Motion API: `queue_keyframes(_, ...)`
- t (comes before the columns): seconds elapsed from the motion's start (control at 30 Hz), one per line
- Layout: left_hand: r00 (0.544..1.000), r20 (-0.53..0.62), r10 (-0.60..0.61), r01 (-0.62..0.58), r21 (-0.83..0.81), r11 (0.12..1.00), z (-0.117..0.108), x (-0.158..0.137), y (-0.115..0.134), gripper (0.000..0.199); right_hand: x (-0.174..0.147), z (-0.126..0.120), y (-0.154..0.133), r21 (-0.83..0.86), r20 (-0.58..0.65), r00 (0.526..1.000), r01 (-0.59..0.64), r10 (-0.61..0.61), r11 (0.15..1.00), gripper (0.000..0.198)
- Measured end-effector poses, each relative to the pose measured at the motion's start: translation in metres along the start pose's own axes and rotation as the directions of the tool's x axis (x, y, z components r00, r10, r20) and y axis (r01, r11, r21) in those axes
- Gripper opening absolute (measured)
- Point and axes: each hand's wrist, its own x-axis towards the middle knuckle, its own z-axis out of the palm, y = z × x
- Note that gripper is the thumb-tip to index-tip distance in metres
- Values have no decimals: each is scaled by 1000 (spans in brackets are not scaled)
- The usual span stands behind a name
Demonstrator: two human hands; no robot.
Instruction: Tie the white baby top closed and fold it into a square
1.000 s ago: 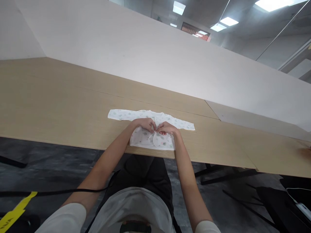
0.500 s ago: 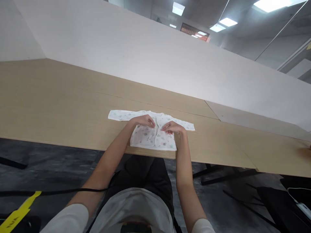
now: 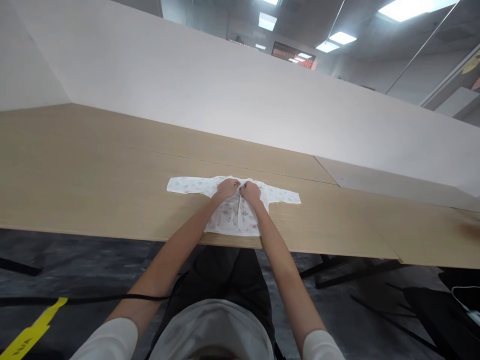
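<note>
A small white baby shirt (image 3: 232, 220) with a scattered print lies spread on the table, both long sleeves stretched out sideways and its hem near the front edge. Down its middle runs a front opening. My left hand (image 3: 227, 188) is closed on the cloth left of the opening, close below the neckline. Just across from it, my right hand (image 3: 250, 192) pinches the right side of the opening. The fingertips of both hands nearly meet there, and whatever fastening lies between them is hidden.
The wooden table (image 3: 93, 175) stretches to both sides, with a white partition (image 3: 225, 95) along its back. Below the front edge are dark table legs and, at lower right, a black chair (image 3: 431, 315). A black cable (image 3: 112, 297) with a yellow tag (image 3: 33, 332) crosses at lower left.
Both hands have moved up the shirt's opening toward the neckline and closer together. The right hand has shifted left and its fingers have closed on the cloth.
</note>
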Motion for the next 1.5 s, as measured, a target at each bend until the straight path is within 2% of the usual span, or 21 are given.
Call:
queue_keyframes(0.17,998,-30,52,-53,-47,997,4,-1,5,26,-2,-8,12,190,1,1000,12,-12,982,18)
queue_keyframes(0.33,992,-93,82,-104,-263,959,11,-4,0,22,2,-10,21,333,25,1000,9,-19,943,27)
queue_keyframes(0.5,993,-116,37,-84,-436,896,13,-6,-5,21,2,-7,25,425,65,997,7,-38,905,32)
queue_keyframes(0.7,997,-82,-7,-34,-489,872,10,-7,-6,20,-3,-10,24,538,51,996,35,-74,842,24)
queue_keyframes(0.97,997,-83,-7,-42,-581,813,8,-7,-4,19,-10,-22,17,674,169,980,-37,-105,738,14)
queue_keyframes(1.1,993,-115,15,-74,-526,847,6,-10,-1,21,-11,-19,15,673,162,984,-61,-67,738,3)
queue_keyframes(1.3,992,-104,66,-100,-363,927,1,-17,6,22,-12,-14,12,666,136,990,-60,-42,744,13)
queue_keyframes(1.5,992,-86,87,-104,-217,971,0,-18,9,22,-13,-15,10,650,127,992,-75,-11,757,12)
